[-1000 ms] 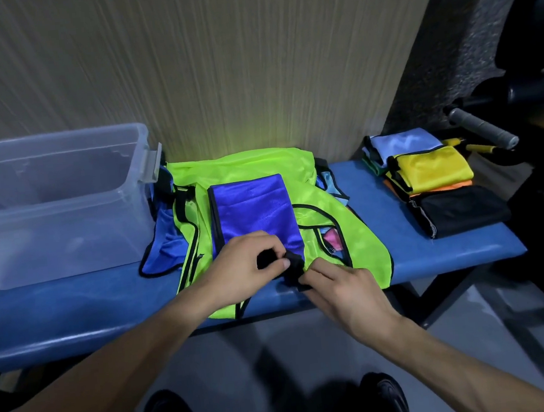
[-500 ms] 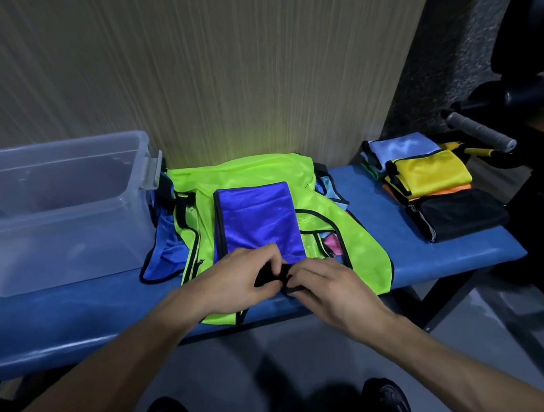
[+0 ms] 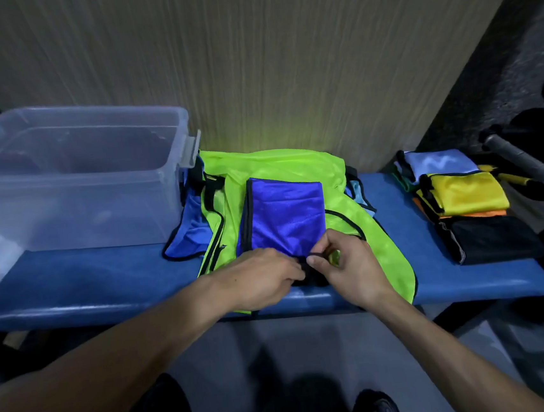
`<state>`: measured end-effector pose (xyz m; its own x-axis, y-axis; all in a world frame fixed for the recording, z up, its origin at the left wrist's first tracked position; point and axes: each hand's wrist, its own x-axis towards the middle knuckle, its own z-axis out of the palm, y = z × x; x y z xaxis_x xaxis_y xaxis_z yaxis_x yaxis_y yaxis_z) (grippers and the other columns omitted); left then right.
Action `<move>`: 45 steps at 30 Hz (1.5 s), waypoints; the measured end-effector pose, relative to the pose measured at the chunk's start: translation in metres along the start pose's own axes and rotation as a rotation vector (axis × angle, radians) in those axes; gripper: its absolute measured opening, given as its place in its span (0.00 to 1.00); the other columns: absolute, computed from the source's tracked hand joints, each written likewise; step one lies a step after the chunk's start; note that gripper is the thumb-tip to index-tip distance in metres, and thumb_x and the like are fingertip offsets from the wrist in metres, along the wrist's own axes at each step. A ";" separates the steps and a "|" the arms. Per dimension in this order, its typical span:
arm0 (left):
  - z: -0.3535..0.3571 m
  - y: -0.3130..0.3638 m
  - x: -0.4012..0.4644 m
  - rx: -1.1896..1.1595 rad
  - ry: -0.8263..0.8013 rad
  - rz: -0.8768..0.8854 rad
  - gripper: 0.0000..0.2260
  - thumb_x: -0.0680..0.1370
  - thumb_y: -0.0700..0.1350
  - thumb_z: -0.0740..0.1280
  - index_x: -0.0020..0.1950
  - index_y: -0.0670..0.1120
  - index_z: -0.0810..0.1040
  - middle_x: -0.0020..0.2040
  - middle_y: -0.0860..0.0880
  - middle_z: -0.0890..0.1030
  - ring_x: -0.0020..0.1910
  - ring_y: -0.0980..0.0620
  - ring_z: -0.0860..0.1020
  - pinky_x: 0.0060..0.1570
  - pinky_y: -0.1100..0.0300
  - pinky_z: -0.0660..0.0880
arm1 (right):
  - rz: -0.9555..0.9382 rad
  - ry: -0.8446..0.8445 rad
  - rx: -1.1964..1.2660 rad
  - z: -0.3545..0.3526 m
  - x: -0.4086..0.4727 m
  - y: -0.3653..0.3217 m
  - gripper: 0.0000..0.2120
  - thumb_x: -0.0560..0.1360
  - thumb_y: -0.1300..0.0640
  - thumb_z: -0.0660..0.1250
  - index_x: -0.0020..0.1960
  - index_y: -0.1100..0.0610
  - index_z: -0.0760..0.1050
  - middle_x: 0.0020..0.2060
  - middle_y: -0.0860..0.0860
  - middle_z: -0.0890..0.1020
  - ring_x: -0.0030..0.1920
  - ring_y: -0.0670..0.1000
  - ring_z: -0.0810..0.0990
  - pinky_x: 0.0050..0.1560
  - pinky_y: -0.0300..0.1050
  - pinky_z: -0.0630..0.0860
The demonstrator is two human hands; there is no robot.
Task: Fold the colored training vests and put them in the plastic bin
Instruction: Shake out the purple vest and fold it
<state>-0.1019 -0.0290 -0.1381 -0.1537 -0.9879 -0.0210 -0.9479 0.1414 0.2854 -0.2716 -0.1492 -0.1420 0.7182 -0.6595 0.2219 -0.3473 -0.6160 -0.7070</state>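
Note:
A folded purple vest (image 3: 285, 218) with black trim lies on top of a spread neon green vest (image 3: 377, 248) in the middle of the blue bench (image 3: 82, 284). My left hand (image 3: 257, 278) and my right hand (image 3: 349, 266) meet at the purple vest's near edge, both pinching its black trim. A blue vest (image 3: 189, 238) pokes out from under the green one on the left. The clear plastic bin (image 3: 72, 178) stands at the bench's left end, open at the top.
Folded vests are stacked at the bench's right end: light blue (image 3: 439, 163), yellow (image 3: 469, 195), orange beneath, and black (image 3: 493, 237) nearest. A wood-grain panel rises behind the bench. A grey-handled bar (image 3: 519, 162) lies far right. My shoes show on the floor below.
My hands have come together at the purple vest's near edge; the right hand moved up and left to pinch the black trim beside the left.

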 end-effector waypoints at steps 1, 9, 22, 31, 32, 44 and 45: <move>0.003 -0.002 0.000 0.006 -0.008 -0.011 0.07 0.77 0.45 0.53 0.42 0.50 0.67 0.45 0.53 0.78 0.49 0.47 0.78 0.44 0.47 0.76 | 0.090 -0.016 0.016 0.004 0.006 0.002 0.09 0.73 0.61 0.76 0.40 0.53 0.77 0.35 0.46 0.83 0.36 0.46 0.79 0.40 0.39 0.74; -0.009 -0.010 -0.004 -0.300 0.046 -0.130 0.14 0.81 0.44 0.61 0.59 0.54 0.82 0.54 0.54 0.86 0.53 0.52 0.83 0.58 0.53 0.76 | 0.194 -0.045 -0.347 0.019 0.022 0.000 0.12 0.70 0.55 0.76 0.45 0.47 0.74 0.45 0.48 0.76 0.48 0.54 0.75 0.52 0.50 0.74; -0.021 -0.022 -0.072 0.123 0.117 -0.347 0.23 0.68 0.71 0.69 0.47 0.57 0.65 0.45 0.60 0.74 0.47 0.56 0.74 0.45 0.52 0.74 | -0.082 0.061 -0.625 0.025 0.007 -0.003 0.06 0.76 0.51 0.72 0.47 0.51 0.76 0.33 0.48 0.83 0.41 0.57 0.83 0.53 0.51 0.72; 0.001 -0.019 -0.071 0.234 0.313 -0.218 0.19 0.72 0.62 0.74 0.56 0.57 0.72 0.53 0.57 0.70 0.50 0.53 0.70 0.41 0.58 0.69 | -0.337 0.054 -0.761 0.022 -0.005 -0.008 0.17 0.76 0.43 0.56 0.43 0.54 0.76 0.32 0.50 0.80 0.44 0.56 0.76 0.47 0.52 0.67; 0.006 -0.017 -0.067 0.287 0.312 -0.172 0.20 0.71 0.62 0.75 0.58 0.57 0.74 0.53 0.56 0.70 0.50 0.52 0.70 0.42 0.57 0.70 | -0.346 0.034 -0.775 0.021 -0.005 -0.009 0.18 0.76 0.42 0.55 0.45 0.54 0.76 0.33 0.50 0.81 0.46 0.56 0.76 0.48 0.53 0.66; 0.006 -0.017 -0.055 0.524 0.362 -0.024 0.11 0.73 0.54 0.77 0.47 0.52 0.79 0.47 0.52 0.72 0.46 0.49 0.71 0.39 0.54 0.72 | -0.371 -0.048 -0.866 0.027 -0.001 -0.006 0.13 0.72 0.43 0.69 0.49 0.53 0.77 0.36 0.48 0.81 0.47 0.54 0.76 0.48 0.52 0.66; 0.005 -0.018 -0.056 0.515 0.342 -0.033 0.13 0.71 0.55 0.78 0.48 0.52 0.79 0.48 0.52 0.73 0.46 0.49 0.72 0.39 0.54 0.73 | -0.372 -0.044 -0.866 0.027 -0.001 -0.006 0.13 0.73 0.43 0.69 0.49 0.53 0.77 0.36 0.48 0.81 0.47 0.54 0.76 0.48 0.52 0.66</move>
<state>-0.0777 0.0236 -0.1474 -0.1045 -0.9446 0.3112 -0.9767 0.0385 -0.2111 -0.2543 -0.1329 -0.1564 0.8888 -0.3506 0.2951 -0.4060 -0.9010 0.1526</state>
